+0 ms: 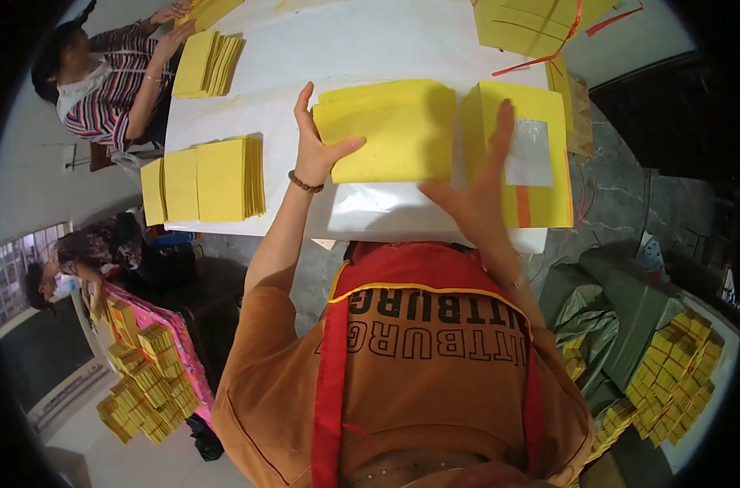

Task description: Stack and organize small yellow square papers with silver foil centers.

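Yellow paper stack point(394, 130) sits on the white-covered worktop point(370, 49) between the person's two hands, its long axis running left to right and its near long edge facing the person. Fingers of the left hand point(315, 159) are spread, the index upright along the stack's left end and the thumb reaching over its near-left corner; how firmly they press, I cannot tell. The right hand point(476, 199), blurred, has thumb and fingers spread wide near the stack's right end, before a yellow block point(549, 203) with a pale, shiny patch. Left of the hands stand more yellow stacks point(219, 179). At lower right, greenish plastic point(589, 317) lies near yellow bundles point(675, 374); whether it holds any is unclear.
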The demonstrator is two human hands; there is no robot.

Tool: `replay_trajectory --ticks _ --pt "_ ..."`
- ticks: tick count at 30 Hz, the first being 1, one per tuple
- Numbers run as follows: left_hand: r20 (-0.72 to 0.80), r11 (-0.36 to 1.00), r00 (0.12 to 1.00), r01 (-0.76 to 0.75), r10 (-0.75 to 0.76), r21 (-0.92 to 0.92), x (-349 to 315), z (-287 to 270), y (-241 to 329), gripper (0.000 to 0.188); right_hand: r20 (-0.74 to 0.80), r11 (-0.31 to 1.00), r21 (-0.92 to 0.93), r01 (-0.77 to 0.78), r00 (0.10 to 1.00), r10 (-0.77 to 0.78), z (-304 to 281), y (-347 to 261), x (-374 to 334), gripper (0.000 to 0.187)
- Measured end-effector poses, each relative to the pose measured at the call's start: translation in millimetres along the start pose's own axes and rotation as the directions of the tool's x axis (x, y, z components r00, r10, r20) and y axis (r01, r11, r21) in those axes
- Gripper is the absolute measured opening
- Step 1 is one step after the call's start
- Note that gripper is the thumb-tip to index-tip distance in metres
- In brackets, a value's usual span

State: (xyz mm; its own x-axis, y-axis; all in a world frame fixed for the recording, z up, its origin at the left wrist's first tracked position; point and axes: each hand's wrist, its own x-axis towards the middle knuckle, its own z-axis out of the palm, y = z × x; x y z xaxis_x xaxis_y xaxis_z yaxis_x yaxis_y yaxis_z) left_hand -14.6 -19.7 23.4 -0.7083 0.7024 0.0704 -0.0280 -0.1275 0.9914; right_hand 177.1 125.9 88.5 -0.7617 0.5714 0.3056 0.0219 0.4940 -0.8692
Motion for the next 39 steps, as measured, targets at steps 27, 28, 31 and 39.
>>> replay_trajectory --ticks 27,28,31,39 --pt "0.465 0.717 0.882 -0.277 -0.073 0.639 -2.8 -89.7 -83.4 0.140 0.264 0.904 0.336 -0.266 0.947 0.181 105.6 104.1 -30.7 0.112" --pt "0.458 0.717 0.886 -0.272 -0.074 0.642 -5.7 -89.4 -82.6 0.140 0.243 0.879 0.378 -0.290 0.947 0.208 105.3 101.0 -25.5 0.103" --pt "0.288 0.899 0.953 -0.046 -0.091 0.436 -9.1 -82.1 -61.8 0.132 0.503 0.670 0.406 -0.622 0.764 0.404 94.4 103.7 -10.8 0.075" --pt "-0.048 0.654 0.996 -0.089 0.081 -0.752 -15.2 -64.2 -53.8 0.090 0.613 -0.084 0.771 -0.632 0.698 0.370 124.7 112.8 -28.2 0.048"
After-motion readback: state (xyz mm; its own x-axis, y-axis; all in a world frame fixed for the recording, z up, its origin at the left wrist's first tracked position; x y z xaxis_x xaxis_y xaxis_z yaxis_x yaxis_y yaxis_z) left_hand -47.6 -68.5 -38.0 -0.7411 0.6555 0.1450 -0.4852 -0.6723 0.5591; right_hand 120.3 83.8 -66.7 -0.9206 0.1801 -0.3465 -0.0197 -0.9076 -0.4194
